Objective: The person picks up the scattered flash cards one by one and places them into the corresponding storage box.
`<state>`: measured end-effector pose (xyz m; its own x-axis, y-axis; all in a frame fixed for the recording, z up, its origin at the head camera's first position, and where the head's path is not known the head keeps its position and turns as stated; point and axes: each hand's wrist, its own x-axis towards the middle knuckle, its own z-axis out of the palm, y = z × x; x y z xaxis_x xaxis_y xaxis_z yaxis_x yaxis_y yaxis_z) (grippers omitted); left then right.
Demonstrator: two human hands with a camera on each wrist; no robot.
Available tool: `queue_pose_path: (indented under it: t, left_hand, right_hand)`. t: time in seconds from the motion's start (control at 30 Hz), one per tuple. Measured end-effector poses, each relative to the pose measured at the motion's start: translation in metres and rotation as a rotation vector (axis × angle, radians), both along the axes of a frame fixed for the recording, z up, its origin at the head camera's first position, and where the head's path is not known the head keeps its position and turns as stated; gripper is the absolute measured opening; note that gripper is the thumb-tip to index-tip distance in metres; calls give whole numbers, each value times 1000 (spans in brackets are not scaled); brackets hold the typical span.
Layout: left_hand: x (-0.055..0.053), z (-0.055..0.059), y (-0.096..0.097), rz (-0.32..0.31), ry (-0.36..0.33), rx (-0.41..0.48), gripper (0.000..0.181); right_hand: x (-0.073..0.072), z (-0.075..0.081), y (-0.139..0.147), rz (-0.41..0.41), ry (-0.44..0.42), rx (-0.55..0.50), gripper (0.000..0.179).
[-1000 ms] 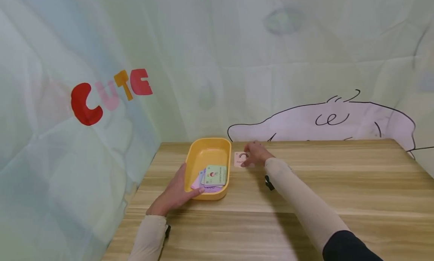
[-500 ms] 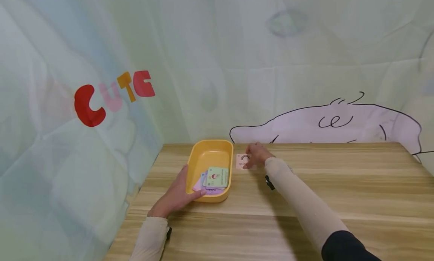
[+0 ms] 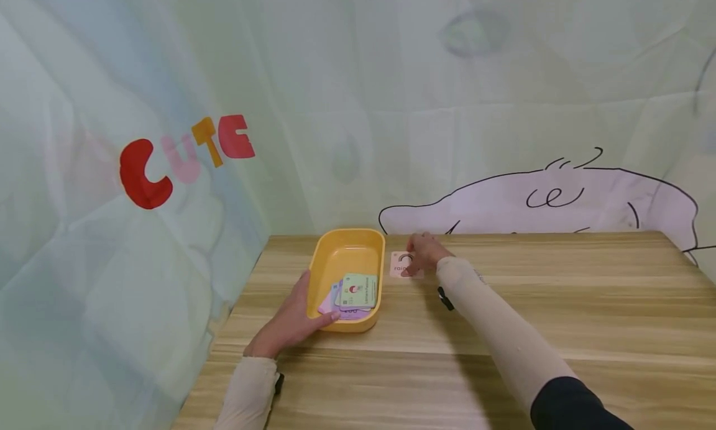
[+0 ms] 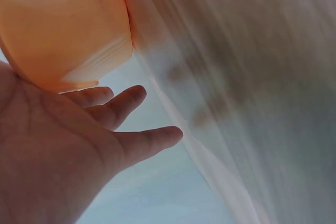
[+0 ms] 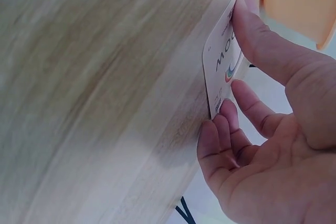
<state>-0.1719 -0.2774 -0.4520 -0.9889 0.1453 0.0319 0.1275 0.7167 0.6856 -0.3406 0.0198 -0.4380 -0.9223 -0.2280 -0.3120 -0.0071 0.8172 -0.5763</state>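
Note:
My left hand [image 3: 288, 321] holds a yellow plastic tray [image 3: 314, 262] at its near left corner, thumb over the rim and fingers along the outside. Three of its fingers stretch out beside the tray's wall in the left wrist view. Several picture cards [image 3: 359, 291], green, purple and pink, lie in the near end of the tray. Right of the tray, my right hand [image 3: 426, 254] grips a pale pink rainbow card [image 3: 396, 265] on the table. In the right wrist view its thumb [image 5: 252, 27] lies on the card's face and curled fingertips meet the card's edge.
The wooden table [image 3: 531, 318] reaches right and toward me. Its back edge meets a hanging cloth backdrop [image 3: 347, 107] printed with a white cartoon figure [image 3: 503, 200]. Another cloth side with the word CUTE borders the table's left edge.
Both hands, the tray and the rainbow card keep nearly the same places. The whole head view has shifted slightly.

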Motion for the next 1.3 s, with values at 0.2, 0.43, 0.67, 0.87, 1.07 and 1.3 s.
queue_pose_path:
  t: [0.2, 0.43, 0.67, 0.87, 1.07, 1.3]
  left_hand:
    - [-1, 0, -1, -17, 25, 29, 103]
    - [-2, 1, 0, -26, 27, 65, 99]
    - [0, 4, 1, -7, 13, 38, 102]
    - [-1, 3, 1, -9, 21, 18, 103]
    - [0, 4, 2, -6, 11, 25, 103]
    - [0, 3, 2, -19, 15, 44, 101]
  right_hand:
    - [-1, 0, 0, 25, 32, 22, 53]
    - [-1, 1, 0, 45, 58, 42, 55]
    - [1, 1, 0, 50, 73, 34, 56]
    - [0, 0, 1, 67, 85, 56, 55]
    - [1, 0, 3, 68, 59, 35, 54]
    - [1, -1, 4, 85, 84, 42, 55]
